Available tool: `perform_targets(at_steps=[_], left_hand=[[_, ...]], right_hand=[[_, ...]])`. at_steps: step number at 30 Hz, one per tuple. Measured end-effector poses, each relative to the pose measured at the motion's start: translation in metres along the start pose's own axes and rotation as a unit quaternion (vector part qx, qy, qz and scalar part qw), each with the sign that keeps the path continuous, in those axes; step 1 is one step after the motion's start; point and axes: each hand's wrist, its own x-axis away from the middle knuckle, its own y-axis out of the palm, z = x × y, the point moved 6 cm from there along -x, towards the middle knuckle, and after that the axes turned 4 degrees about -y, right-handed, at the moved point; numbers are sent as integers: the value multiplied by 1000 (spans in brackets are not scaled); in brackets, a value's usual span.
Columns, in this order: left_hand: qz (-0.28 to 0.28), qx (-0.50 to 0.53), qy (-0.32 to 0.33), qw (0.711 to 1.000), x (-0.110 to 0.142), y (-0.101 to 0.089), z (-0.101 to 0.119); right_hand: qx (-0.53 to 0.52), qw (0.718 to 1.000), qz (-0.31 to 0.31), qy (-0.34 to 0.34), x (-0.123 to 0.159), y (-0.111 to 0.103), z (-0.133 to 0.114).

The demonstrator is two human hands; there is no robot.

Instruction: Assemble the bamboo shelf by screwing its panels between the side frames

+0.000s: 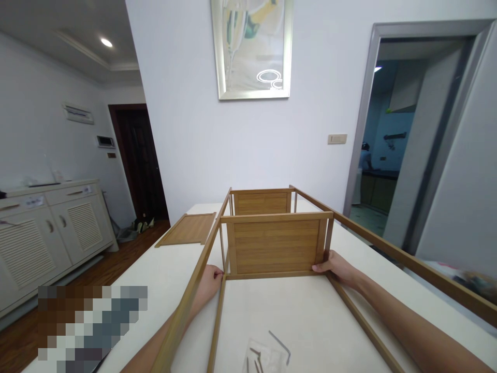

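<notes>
A bamboo shelf frame [202, 254] lies on its side on a white table [310, 311], its long rails running toward me. A bamboo shelf panel [274, 246] stands upright between the rails. My left hand [209, 282] grips the panel's lower left corner at the left rail. My right hand [336, 267] holds the lower right corner, thumb on the panel's bottom edge. A second panel [262, 202] stands farther back in the frame.
A loose bamboo panel [188, 229] lies flat at the table's far left. A clear bag of metal hardware [262, 357] and a hex key [281, 346] lie near me. A white cabinet [46, 228] stands left, a doorway [388, 150] right.
</notes>
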Motion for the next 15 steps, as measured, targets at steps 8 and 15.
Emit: perform_targets(at_steps=[8,15], left_hand=[[-7,12,-14,1000,-2,0,-5],[-6,5,-14,1000,-9,0,-23]], right_hand=[[16,1000,18,-18,0,-1,0],[43,998,21,-35,1,0,-1]])
